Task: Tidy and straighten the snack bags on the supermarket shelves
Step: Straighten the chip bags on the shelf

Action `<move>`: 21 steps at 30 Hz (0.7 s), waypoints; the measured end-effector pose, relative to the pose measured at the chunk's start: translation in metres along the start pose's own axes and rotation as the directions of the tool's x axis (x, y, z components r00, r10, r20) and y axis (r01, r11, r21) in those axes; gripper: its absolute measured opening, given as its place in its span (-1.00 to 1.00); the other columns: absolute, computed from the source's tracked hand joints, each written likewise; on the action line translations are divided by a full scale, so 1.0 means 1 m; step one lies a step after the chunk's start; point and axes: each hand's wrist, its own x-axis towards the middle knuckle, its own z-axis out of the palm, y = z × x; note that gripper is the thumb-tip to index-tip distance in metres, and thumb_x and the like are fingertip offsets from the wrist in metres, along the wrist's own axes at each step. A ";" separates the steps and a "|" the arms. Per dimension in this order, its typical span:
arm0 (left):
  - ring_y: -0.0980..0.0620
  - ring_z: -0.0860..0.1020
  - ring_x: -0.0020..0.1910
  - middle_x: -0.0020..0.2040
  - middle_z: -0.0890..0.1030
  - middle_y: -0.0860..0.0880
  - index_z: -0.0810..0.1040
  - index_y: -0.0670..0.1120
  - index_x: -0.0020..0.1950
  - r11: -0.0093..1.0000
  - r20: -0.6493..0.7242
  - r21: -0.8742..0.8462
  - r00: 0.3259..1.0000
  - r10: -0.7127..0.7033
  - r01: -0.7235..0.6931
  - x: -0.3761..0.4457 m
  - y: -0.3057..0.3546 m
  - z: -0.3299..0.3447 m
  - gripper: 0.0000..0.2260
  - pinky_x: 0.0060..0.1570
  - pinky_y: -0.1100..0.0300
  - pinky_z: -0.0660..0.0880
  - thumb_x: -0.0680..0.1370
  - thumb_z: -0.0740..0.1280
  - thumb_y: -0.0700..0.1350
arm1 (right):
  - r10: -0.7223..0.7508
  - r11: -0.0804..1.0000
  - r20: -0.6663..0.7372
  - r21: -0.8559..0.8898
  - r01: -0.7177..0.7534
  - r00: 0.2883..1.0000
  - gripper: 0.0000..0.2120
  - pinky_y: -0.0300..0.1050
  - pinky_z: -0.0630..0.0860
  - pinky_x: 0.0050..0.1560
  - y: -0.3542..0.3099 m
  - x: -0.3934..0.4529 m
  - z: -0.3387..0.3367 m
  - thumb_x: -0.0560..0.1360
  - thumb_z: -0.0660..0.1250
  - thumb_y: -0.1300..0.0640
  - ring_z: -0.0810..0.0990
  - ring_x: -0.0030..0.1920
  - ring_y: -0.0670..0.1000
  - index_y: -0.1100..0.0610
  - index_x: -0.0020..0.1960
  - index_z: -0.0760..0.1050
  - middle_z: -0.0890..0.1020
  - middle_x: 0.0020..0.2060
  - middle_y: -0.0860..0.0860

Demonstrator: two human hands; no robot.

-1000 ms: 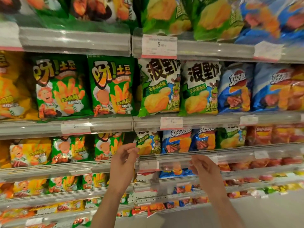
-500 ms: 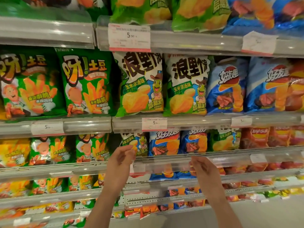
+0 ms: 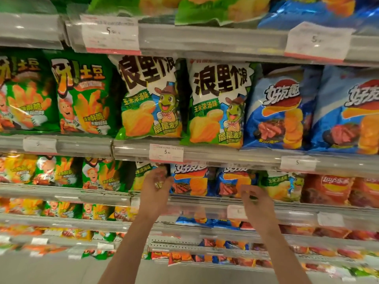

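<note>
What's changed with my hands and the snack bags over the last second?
Both hands rose from the shelf's rail toward the small bags: the left hand now reaches the green-and-white bag, the right hand the blue bag. Motion blur hides any grip. The bags kept their places.

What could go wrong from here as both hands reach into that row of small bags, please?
The left hand is at a small green bag beside two blue bags; tugging it might drag or tip those neighbours. The right hand hovers near a green bag just above the shelf's price rail, so it could knock a label loose.
</note>
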 end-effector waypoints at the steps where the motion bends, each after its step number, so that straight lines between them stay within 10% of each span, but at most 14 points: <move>1: 0.36 0.52 -0.01 0.05 0.57 0.12 0.50 0.01 0.27 1.000 -0.005 0.009 1.000 0.007 -0.007 0.003 0.000 0.004 -0.74 -0.12 0.52 0.39 0.61 0.42 -0.14 | -0.022 0.999 0.010 -0.034 0.022 1.000 -0.81 -0.12 0.50 0.03 0.002 0.006 0.002 0.59 0.37 0.30 0.61 0.00 0.02 0.05 -0.08 0.66 0.65 -0.06 -0.03; 9: 0.05 0.61 0.04 0.17 0.64 -0.06 0.48 -0.11 0.35 0.994 0.135 0.086 0.989 0.060 -0.072 0.021 -0.010 0.025 -0.63 0.07 0.13 0.57 0.58 0.47 -0.10 | -0.031 0.988 0.112 -0.146 0.047 0.993 -0.88 0.04 0.62 0.04 0.000 0.017 0.024 0.58 0.43 0.07 0.66 -0.07 0.08 0.13 -0.01 0.62 0.64 -0.04 0.13; 15: 0.00 0.58 0.30 0.30 0.63 -0.01 0.43 -0.09 0.45 0.988 0.218 0.114 0.973 0.074 -0.101 0.031 -0.018 0.022 -0.53 0.32 -0.04 0.52 0.58 0.45 -0.03 | -0.036 0.990 0.234 -0.126 0.067 0.972 -0.75 -0.48 0.46 -0.11 -0.019 0.018 0.048 0.61 0.38 0.02 0.63 -0.02 -0.13 0.06 0.26 0.56 0.65 -0.01 -0.07; 21: 0.24 0.65 0.10 0.17 0.67 0.14 0.50 0.00 0.35 0.990 0.233 0.081 0.968 0.092 -0.114 0.039 -0.024 0.019 -0.63 0.09 0.21 0.61 0.57 0.46 -0.02 | -0.027 0.986 0.295 -0.152 0.075 0.955 -0.66 -0.01 0.56 0.16 -0.034 0.018 0.084 0.65 0.30 -0.05 0.64 0.10 0.08 0.17 0.28 0.53 0.67 0.07 0.07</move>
